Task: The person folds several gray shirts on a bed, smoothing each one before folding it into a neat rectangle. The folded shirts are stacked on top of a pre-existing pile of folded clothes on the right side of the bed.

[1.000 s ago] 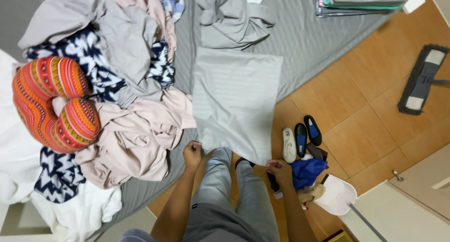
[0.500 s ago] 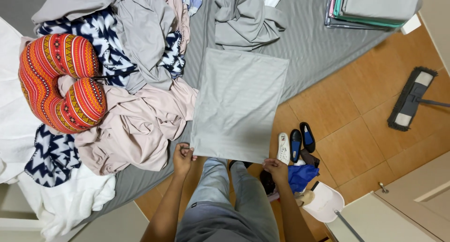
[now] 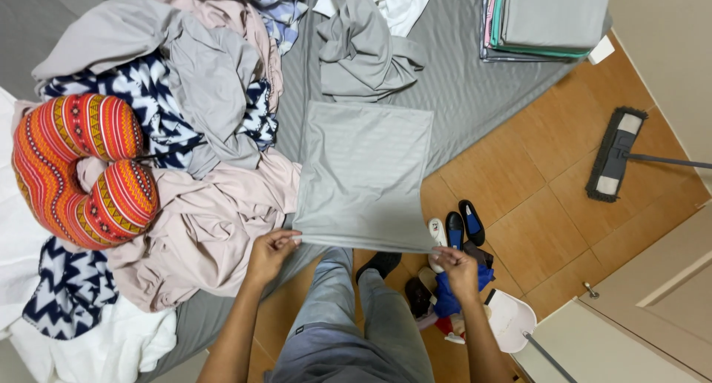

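A flat light-grey square cloth [image 3: 363,175], like a pillowcase, lies spread on the grey striped bed sheet [image 3: 475,86] with its near edge hanging over the bed's corner. My left hand [image 3: 268,255] pinches its near left corner. My right hand [image 3: 456,268] pinches its near right corner. Both arms reach forward above my grey trousers [image 3: 341,331].
A heap of unfolded laundry [image 3: 185,131] and an orange patterned neck pillow [image 3: 81,168] fill the left of the bed. A crumpled grey garment [image 3: 363,49] lies beyond the cloth. Folded linens [image 3: 549,16] are stacked far right. Shoes [image 3: 460,223], a dustpan [image 3: 512,320] and a mop [image 3: 615,153] are on the floor.
The view has tilted so the bed sits lower in frame. Both hands have risen to the cloth's near edge and taken hold of its two corners.
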